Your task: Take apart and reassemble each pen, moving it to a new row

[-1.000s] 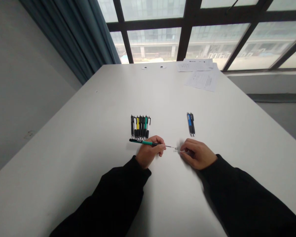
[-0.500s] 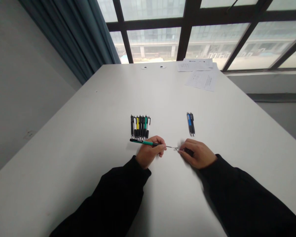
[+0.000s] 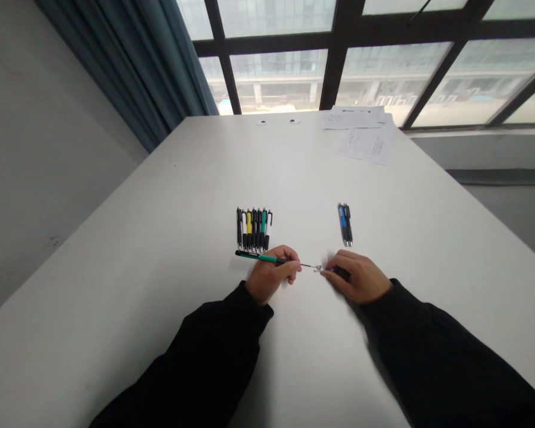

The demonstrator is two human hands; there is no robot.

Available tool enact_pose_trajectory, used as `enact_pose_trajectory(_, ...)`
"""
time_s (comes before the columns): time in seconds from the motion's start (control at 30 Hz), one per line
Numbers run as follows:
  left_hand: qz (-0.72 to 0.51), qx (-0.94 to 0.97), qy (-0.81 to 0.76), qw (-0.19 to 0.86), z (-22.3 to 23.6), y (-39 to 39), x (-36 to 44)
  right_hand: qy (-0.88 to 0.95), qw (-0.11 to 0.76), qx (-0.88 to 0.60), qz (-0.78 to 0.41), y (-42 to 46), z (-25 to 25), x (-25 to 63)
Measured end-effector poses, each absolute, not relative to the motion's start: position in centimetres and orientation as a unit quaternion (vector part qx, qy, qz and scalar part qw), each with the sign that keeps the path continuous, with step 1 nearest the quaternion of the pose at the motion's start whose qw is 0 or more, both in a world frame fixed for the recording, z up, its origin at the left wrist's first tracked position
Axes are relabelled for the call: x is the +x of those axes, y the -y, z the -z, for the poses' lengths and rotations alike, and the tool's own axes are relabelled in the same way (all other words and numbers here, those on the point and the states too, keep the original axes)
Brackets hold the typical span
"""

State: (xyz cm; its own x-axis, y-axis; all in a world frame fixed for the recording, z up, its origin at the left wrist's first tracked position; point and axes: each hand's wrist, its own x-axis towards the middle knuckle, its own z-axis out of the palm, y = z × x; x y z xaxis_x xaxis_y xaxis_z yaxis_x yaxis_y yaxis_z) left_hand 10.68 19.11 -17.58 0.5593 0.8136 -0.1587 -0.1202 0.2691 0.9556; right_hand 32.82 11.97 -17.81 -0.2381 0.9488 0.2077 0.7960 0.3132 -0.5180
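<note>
Two hands [image 3: 271, 276], one green pen [image 3: 267, 258]

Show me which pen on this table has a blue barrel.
It's the blue-barrelled pen, lying to the right beside a dark pen. The row of pens to the left shows yellow and green barrels, but no blue.

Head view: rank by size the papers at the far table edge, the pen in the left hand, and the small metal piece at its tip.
Largest to smallest:
1. Papers, even though they are far from the camera.
2. Pen, held in the left hand.
3. Small metal piece.
</note>
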Motion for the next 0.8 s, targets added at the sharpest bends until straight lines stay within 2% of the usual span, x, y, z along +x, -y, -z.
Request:
enact_pose_trajectory(0.6,-0.323,0.512,-0.336,0.721,17.71,-19.11,10.56,0.772,0.25,-0.569,-0.134,-12.08,17.88,32.65)
enact_pose_trajectory(0.7,-0.323,0.515,-0.338,0.719,17.67,-19.11,10.6,0.757,0.287,-0.57,-0.143,-11.88,17.67,32.52)
enact_pose_trajectory(0.8,-0.326,0.51,-0.337,0.721,17.47,-19.11,10.71,0.684,0.376,-0.611,-0.132,-11.55,17.41,32.4)
